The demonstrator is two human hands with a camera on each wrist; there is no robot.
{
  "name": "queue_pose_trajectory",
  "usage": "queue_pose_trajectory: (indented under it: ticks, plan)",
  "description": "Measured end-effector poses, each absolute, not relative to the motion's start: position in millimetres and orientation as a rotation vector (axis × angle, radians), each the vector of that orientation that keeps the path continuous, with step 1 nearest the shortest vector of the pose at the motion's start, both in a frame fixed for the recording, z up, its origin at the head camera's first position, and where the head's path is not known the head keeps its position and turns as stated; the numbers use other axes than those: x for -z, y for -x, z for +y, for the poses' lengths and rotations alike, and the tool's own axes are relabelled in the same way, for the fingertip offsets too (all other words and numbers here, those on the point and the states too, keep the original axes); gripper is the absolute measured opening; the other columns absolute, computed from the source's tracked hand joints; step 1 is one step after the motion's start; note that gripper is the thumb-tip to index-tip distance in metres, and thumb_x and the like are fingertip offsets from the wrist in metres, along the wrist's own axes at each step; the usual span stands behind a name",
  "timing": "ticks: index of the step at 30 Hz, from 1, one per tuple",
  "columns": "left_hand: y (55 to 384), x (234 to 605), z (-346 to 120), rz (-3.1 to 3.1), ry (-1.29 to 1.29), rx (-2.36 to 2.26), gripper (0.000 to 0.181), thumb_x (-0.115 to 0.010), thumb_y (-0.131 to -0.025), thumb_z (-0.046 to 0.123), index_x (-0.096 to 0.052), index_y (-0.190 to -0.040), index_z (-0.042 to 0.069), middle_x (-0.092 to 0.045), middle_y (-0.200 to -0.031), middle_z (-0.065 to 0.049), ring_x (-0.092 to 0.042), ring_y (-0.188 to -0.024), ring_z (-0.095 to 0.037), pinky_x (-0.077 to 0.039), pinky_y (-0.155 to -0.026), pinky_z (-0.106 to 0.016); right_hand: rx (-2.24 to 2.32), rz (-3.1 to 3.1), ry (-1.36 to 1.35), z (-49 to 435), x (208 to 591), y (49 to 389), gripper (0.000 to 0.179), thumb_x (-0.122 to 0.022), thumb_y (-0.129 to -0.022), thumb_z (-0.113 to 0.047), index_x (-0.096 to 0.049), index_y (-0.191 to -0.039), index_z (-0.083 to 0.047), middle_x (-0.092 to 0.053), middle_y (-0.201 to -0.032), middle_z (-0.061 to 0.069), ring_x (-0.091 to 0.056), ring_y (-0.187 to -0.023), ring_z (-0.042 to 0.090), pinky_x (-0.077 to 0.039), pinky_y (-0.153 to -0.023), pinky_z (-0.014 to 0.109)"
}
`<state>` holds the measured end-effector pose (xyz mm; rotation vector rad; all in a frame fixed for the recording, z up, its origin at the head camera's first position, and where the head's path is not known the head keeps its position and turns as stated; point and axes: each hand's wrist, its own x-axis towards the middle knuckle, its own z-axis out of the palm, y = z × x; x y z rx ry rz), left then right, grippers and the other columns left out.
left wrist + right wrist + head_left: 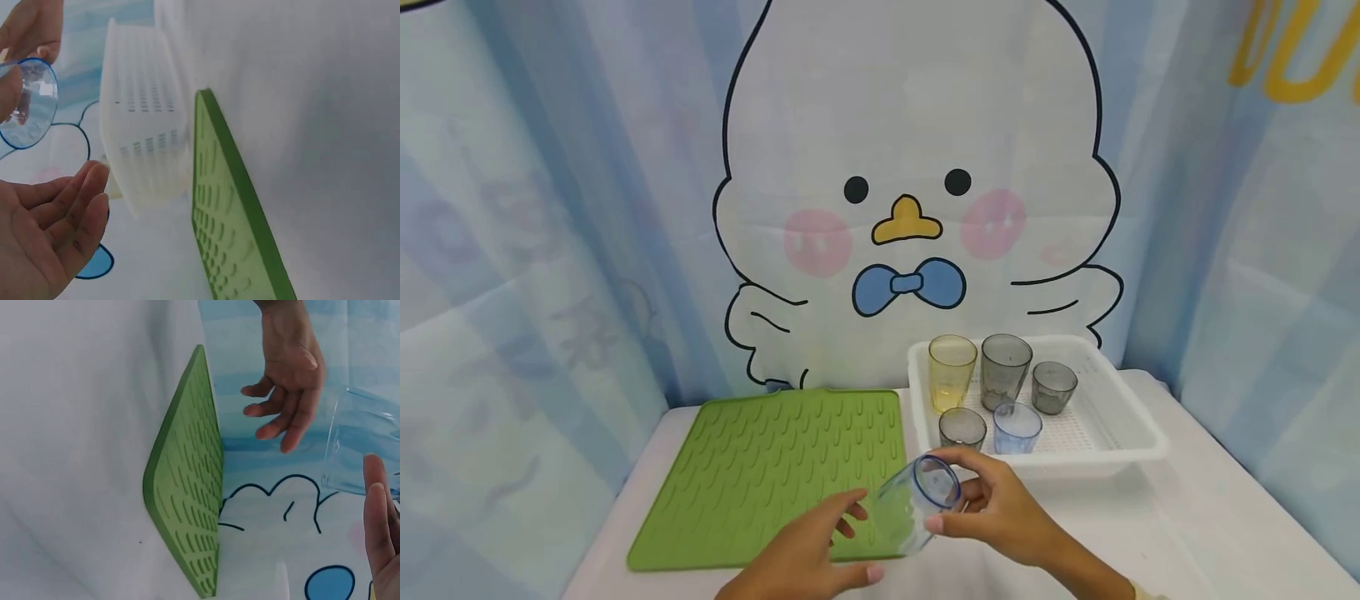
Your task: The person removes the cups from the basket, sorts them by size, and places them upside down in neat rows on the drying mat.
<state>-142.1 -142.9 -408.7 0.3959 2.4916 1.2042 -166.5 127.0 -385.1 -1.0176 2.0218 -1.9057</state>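
My right hand (1000, 508) grips a clear blue-tinted drinking glass (904, 510) near its rim, with thumb and fingers on opposite sides. The glass is tilted, its mouth toward the right hand and its base pointing down and left, above the near right corner of a green ridged mat (775, 475). Close by the base, my left hand (808, 546) is spread, holding nothing. In the right wrist view a gap shows between the left fingers (294, 419) and the glass (359, 440).
A white perforated basket (1131, 429) stands behind to the right. Inside are a tall yellow glass (952, 375), a tall grey glass (1005, 371), two short grey glasses and a short blue glass (1017, 429). A printed curtain (910, 108) surrounds the white-covered table (1247, 492).
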Motion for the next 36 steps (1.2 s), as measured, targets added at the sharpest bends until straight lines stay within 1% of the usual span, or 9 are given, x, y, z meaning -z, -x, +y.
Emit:
queue_pose_trajectory:
  ticks: [3, 6, 10, 13, 16, 20, 25, 30, 36]
  plan:
    - [142.3, 415.7, -161.1, 2.554, -0.357, -1.141, 0.078, -0.073, -0.074, 0.055, -0.047, -0.136, 0.016, -0.057, -0.113, 0.001, -0.058, -0.097, -0.024, -0.049, -0.072, -0.044, 1.892, 2.032, 0.999, 124.9, 385.7, 168.8, 0.052, -0.069, -0.083, -0.001, -0.047, -0.131, -0.003, -0.068, -0.085, 0.014, -0.067, -0.065, 0.018, -0.055, -0.057, 0.039]
    - [143.4, 421.8, -183.5, 2.652, -0.319, -1.066, 0.075, -0.068, -0.076, 0.059, -0.050, -0.133, 0.013, -0.058, -0.116, -0.002, -0.058, -0.096, -0.024, -0.048, -0.071, -0.043, 1.870, 2.065, 0.977, 122.4, 387.4, 171.7, 0.051, -0.070, -0.084, -0.003, -0.049, -0.131, -0.004, -0.068, -0.080, 0.010, -0.064, -0.061, 0.012, -0.054, -0.055, 0.036]
    - [148.9, 432.0, -216.7, 2.820, -0.207, -0.975, 0.064, -0.064, -0.080, 0.058, -0.058, -0.124, 0.013, -0.061, -0.112, -0.001, -0.060, -0.089, -0.018, -0.048, -0.066, -0.038, 1.846, 2.133, 0.936, 119.8, 390.2, 175.4, 0.052, -0.072, -0.083, -0.007, -0.050, -0.130, -0.006, -0.066, -0.070, 0.004, -0.059, -0.055, 0.008, -0.051, -0.050, 0.030]
    - [156.5, 439.5, -243.4, 2.942, -0.082, -0.914, 0.054, -0.065, -0.081, 0.055, -0.063, -0.117, 0.014, -0.064, -0.104, 0.003, -0.060, -0.084, -0.013, -0.048, -0.064, -0.035, 1.844, 2.173, 0.909, 119.1, 392.3, 177.6, 0.053, -0.072, -0.083, -0.008, -0.050, -0.131, -0.007, -0.064, -0.064, 0.002, -0.056, -0.052, 0.007, -0.046, -0.047, 0.026]
    - [163.2, 445.5, -271.8, 3.006, 0.012, -0.882, 0.048, -0.067, -0.083, 0.050, -0.065, -0.112, 0.013, -0.065, -0.099, 0.003, -0.060, -0.080, -0.011, -0.049, -0.063, -0.034, 1.841, 2.202, 0.881, 117.8, 393.8, 179.8, 0.052, -0.073, -0.083, -0.009, -0.051, -0.130, -0.008, -0.062, -0.060, 0.002, -0.053, -0.050, 0.006, -0.043, -0.045, 0.024]
    - [165.6, 451.7, -308.4, 2.998, 0.076, -0.917, 0.047, -0.067, -0.084, 0.046, -0.065, -0.111, 0.007, -0.065, -0.096, 0.000, -0.061, -0.078, -0.013, -0.049, -0.062, -0.033, 1.815, 2.239, 0.856, 113.7, 394.7, 183.1, 0.053, -0.074, -0.081, -0.012, -0.052, -0.130, -0.008, -0.063, -0.061, 0.004, -0.053, -0.051, 0.006, -0.043, -0.045, 0.023]
    - [163.8, 458.3, -343.7, 2.981, 0.052, -0.922, 0.042, -0.068, -0.085, 0.040, -0.064, -0.105, 0.003, -0.064, -0.092, -0.003, -0.060, -0.081, -0.016, -0.049, -0.064, -0.033, 1.769, 2.300, 0.855, 106.8, 394.2, 188.7, 0.054, -0.076, -0.080, -0.016, -0.052, -0.129, -0.009, -0.065, -0.065, 0.007, -0.055, -0.052, 0.006, -0.045, -0.046, 0.024]
    - [164.6, 466.5, -363.1, 2.941, 0.049, -0.839, 0.039, -0.070, -0.084, 0.037, -0.063, -0.101, 0.003, -0.060, -0.087, -0.001, -0.056, -0.083, -0.016, -0.047, -0.069, -0.035, 1.714, 2.353, 0.874, 96.8, 392.4, 195.9, 0.055, -0.077, -0.079, -0.020, -0.053, -0.128, -0.012, -0.065, -0.067, 0.006, -0.055, -0.052, 0.008, -0.045, -0.045, 0.025]
    - [161.3, 473.5, -374.5, 2.868, 0.061, -0.907, 0.038, -0.073, -0.082, 0.033, -0.060, -0.100, 0.002, -0.056, -0.083, -0.002, -0.052, -0.077, -0.016, -0.044, -0.066, -0.034, 1.661, 2.370, 0.804, 77.8, 387.5, 204.2, 0.060, -0.079, -0.078, -0.029, -0.052, -0.130, -0.017, -0.067, -0.070, 0.004, -0.058, -0.053, 0.013, -0.044, -0.047, 0.025]
